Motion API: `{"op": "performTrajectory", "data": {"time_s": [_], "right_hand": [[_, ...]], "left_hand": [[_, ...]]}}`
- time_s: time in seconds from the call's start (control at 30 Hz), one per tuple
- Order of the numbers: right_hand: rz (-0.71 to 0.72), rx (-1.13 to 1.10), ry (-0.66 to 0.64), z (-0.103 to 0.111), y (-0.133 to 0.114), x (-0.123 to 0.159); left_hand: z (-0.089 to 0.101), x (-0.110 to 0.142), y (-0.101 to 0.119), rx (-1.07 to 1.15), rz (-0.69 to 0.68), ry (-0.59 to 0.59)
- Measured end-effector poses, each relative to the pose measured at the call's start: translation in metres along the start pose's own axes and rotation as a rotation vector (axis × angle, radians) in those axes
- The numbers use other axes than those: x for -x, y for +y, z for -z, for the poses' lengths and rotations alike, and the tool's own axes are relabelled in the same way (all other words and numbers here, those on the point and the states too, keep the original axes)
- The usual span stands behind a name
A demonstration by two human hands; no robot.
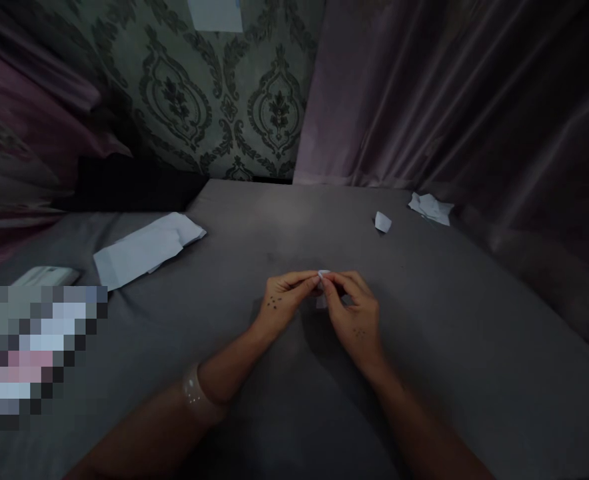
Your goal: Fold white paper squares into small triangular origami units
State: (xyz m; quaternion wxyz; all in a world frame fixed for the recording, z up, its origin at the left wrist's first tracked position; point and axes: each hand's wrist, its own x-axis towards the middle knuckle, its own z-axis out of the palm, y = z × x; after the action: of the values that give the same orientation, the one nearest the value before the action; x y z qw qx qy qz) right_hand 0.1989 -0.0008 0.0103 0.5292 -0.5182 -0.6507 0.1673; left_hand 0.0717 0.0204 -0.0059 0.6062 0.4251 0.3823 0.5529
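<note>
At the near edge, two bare forearms reach forward over a grey cloth-covered surface [449, 320], the left one wearing a pale band [194, 393] dotted with bright spots. Further in, the left hand [282, 297] and the right hand [357, 310] meet, each pinching a small white paper piece [323, 274] between thumb and fingers, above the middle of the cloth. Dark dots mark the backs of both hands. Off to the left, a pixelated patch hides something; just beyond it lies a pale flat object [47, 275]. Past that rest overlapping white sheets [139, 250]. Across on the right, a small folded paper [383, 222] sits near a crumpled paper [430, 208]. Behind the sheets spreads a black cloth [134, 187]. Farthest away, patterned wallpaper [227, 100] bearing a white sheet [217, 15] stands beside a mauve curtain [399, 100].
</note>
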Motion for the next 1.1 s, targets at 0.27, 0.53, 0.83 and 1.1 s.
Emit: {"op": "performTrajectory", "data": {"time_s": [0.27,0.53,0.83,1.1], "right_hand": [[-0.042,0.014,-0.009,0.001,0.006,-0.002],[-0.045,0.006,-0.039,0.004,0.004,0.000],[-0.383,-0.158,-0.171,0.009,-0.003,-0.008],[-0.645,-0.600,-0.236,0.010,0.007,-0.009]], "left_hand": [[0.000,-0.001,-0.002,-0.010,-0.013,-0.013],[0.001,-0.001,0.004,-0.100,-0.087,-0.045],[0.001,-0.003,0.000,0.073,0.037,-0.046],[-0.001,-0.003,0.000,0.063,-0.018,-0.025]]}}
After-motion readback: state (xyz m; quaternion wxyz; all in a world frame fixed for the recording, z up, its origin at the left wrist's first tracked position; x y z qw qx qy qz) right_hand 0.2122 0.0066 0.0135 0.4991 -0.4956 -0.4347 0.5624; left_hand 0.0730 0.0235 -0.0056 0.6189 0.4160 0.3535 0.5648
